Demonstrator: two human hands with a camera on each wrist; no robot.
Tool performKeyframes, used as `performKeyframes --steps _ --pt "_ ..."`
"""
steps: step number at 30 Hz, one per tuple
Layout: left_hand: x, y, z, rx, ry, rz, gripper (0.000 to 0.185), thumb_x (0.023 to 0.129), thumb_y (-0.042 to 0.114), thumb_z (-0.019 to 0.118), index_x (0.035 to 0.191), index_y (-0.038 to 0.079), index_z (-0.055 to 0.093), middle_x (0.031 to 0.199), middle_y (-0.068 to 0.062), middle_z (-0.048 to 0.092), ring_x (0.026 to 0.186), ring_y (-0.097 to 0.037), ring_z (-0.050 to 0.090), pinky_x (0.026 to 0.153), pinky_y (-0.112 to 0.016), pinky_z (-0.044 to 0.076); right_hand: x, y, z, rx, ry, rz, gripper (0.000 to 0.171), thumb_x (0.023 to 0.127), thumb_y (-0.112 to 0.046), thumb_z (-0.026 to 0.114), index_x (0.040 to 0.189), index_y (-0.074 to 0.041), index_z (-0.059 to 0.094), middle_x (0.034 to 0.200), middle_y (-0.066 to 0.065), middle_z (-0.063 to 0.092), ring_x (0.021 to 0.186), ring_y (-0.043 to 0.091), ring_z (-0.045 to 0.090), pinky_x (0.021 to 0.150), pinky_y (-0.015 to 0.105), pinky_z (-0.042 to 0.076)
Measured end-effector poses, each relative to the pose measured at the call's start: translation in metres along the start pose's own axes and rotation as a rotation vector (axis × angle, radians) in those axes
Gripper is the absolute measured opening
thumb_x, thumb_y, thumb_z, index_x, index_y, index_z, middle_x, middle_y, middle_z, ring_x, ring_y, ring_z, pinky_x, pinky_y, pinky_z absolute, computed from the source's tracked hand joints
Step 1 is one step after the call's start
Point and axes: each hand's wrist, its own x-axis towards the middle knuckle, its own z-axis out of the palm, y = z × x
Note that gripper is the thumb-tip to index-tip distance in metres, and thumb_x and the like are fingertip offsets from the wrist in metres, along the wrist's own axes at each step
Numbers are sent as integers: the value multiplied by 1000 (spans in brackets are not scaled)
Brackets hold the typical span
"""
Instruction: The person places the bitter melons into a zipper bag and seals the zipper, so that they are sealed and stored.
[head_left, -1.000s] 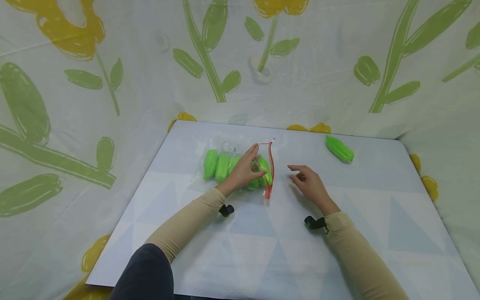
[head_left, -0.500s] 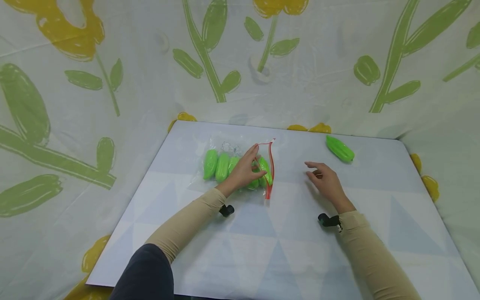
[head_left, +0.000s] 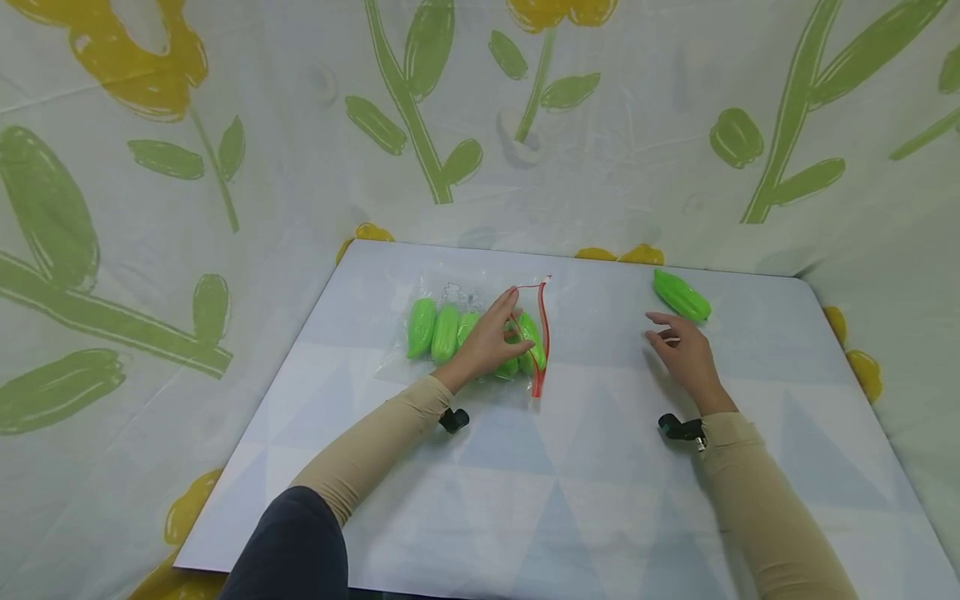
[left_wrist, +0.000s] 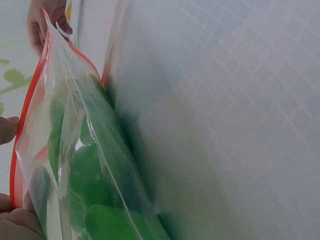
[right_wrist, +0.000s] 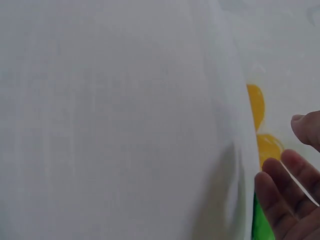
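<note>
A clear zip bag [head_left: 465,321] with a red seal strip [head_left: 543,337] lies on the table's far left, with several green toy vegetables [head_left: 435,332] inside. My left hand [head_left: 510,321] rests on it and pinches the red rim, holding the mouth open toward the right. In the left wrist view the fingertips [left_wrist: 47,20] grip the rim of the bag [left_wrist: 75,150]. A loose green toy vegetable [head_left: 680,297] lies at the far right. My right hand [head_left: 660,329] hovers just short of it, fingers relaxed and holding nothing. The right wrist view shows those fingers [right_wrist: 285,195] beside a green edge [right_wrist: 260,225].
The table [head_left: 525,483] has a pale blue triangle pattern. A cloth backdrop [head_left: 225,167] printed with green leaves and yellow flowers wraps round its back and sides. A small black camera mount sits under each wrist.
My right hand has moved right and away from the bag's mouth, toward the loose green vegetable. The left hand and the bag have stayed in place.
</note>
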Motion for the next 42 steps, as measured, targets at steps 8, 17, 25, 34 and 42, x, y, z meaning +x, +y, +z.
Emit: performKeyframes --steps 8,17,25,34,42 --pt "1 -1 1 7 2 6 92 81 23 72 149 7 12 156 -1 8 120 -21 49 85 -16 49 9 15 -10 -28 41 15 39 93 -26 57 129 -12 55 124 15 52 101 29 55 84 45 49" --pt "0 -3 1 16 -5 6 92 82 25 72 150 8 12 156 0 8 118 -20 51 85 -16 49 14 21 -18 -18 109 66 38 93 -24 56 128 -7 56 120 19 52 104 32 53 85 47 48" --pt "0 -5 0 3 -1 15 92 82 23 72 150 9 12 156 -5 8 119 -20 50 85 -17 49 23 25 -25 -24 181 80 37 92 -21 58 126 -7 58 124 19 49 103 31 53 81 41 47" --pt "0 -4 0 12 -8 -1 92 81 22 72 150 9 12 156 -4 9 113 -19 55 85 -16 49 35 27 -34 -84 197 167 36 93 -21 54 127 -9 58 129 22 42 109 35 45 84 48 43" --pt "0 -5 1 -4 -5 -4 93 81 23 72 150 12 11 155 6 6 113 -17 55 85 -17 49 42 30 -41 -85 184 160 34 93 -20 53 123 -5 60 133 26 36 123 42 31 99 56 30"
